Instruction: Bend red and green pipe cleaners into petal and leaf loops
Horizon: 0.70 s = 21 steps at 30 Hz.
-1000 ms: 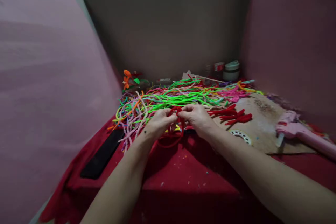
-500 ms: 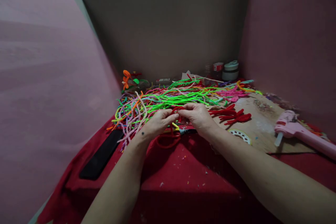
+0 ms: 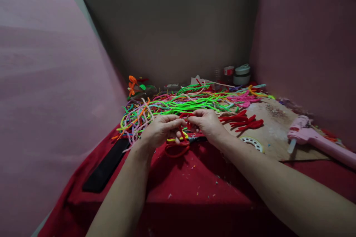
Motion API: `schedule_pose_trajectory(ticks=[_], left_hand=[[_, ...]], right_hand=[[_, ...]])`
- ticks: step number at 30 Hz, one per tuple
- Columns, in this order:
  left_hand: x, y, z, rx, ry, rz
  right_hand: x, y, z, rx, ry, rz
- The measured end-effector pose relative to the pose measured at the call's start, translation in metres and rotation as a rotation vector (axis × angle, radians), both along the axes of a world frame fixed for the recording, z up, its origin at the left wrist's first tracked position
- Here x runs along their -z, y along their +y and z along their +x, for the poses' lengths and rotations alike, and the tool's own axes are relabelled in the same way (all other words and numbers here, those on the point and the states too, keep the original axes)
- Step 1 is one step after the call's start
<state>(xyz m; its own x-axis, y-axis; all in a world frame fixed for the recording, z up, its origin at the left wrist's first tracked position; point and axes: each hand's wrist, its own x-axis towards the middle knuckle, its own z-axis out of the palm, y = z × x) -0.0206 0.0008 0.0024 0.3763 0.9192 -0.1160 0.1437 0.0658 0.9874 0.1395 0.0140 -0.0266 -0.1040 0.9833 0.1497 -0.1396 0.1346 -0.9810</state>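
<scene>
A red pipe cleaner (image 3: 182,131) is bent between my two hands, over the front of the table. My left hand (image 3: 161,129) pinches it with thumb and forefinger, the other fingers loosely curled. Close by on the right, my right hand (image 3: 207,124) grips the same pipe cleaner with its fingertips, which are partly hidden. Below the hands, scissors (image 3: 178,152) with red and yellow handles lie on the red cloth (image 3: 200,189). Behind them spreads a heap of coloured pipe cleaners (image 3: 191,105), with bright green ones on top.
Folded red pipe-cleaner pieces (image 3: 244,122) lie on a board (image 3: 275,133) at right. A pink glue gun (image 3: 304,133) and a white ring with holes (image 3: 251,143) are nearby. A black flat object (image 3: 105,166) lies left. An orange flower (image 3: 132,85) and lidded container (image 3: 241,74) stand behind.
My left hand has turned and its fingers have opened out a little, showing more of the red pipe cleaner. My right hand keeps its pinch. The view has shifted slightly.
</scene>
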Motion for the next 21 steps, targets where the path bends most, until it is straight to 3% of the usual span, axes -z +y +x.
schedule_pose_trajectory(ticks=[8,13,21], left_hand=[[-0.005,-0.001,0.004,-0.169,-0.143,0.116],[-0.010,-0.005,0.007,-0.241,-0.057,0.186],[-0.010,-0.009,0.015,-0.207,0.144,0.254]], right_hand=[[-0.004,-0.004,0.000,-0.053,-0.001,-0.031],[-0.002,-0.002,-0.001,-0.067,-0.037,-0.029],[0.000,0.000,0.000,-0.033,-0.094,-0.051]])
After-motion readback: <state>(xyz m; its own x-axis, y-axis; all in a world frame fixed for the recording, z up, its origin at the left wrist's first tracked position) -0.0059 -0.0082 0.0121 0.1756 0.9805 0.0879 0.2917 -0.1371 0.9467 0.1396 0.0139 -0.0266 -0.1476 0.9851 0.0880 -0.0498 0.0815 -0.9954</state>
